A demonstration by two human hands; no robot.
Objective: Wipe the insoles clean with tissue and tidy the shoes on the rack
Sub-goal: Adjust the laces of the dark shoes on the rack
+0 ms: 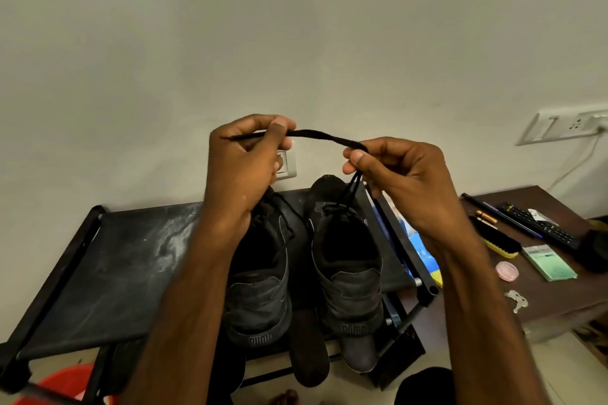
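While the black rack [108,260] spans the lower frame against a pale wall, its dusty top shelf carries two black shoes, heels toward the camera. The left shoe [260,299] and the right shoe [348,286] stand just beside each other, and raised lettering on each heel reads PUMA. A brown side table [559,299] stands to the right of the rack. Both forearms reach up from the bottom edge, hands raised above the shoes with their backs to the camera. The left hand [243,168] pinches one end of a black lace [324,135] between thumb and forefinger, its tip poking out past the hand's left side. The right hand [401,181] pinches the same lace further along, so it sags slightly between the two grips. Below the right hand, strands drop to the right shoe's eyelets. A dark insole [309,352] lies between the heels, overhanging the shelf's front edge. On the table lie a remote [536,223], a brush [496,240] and a green packet [549,261], its print too small to read.
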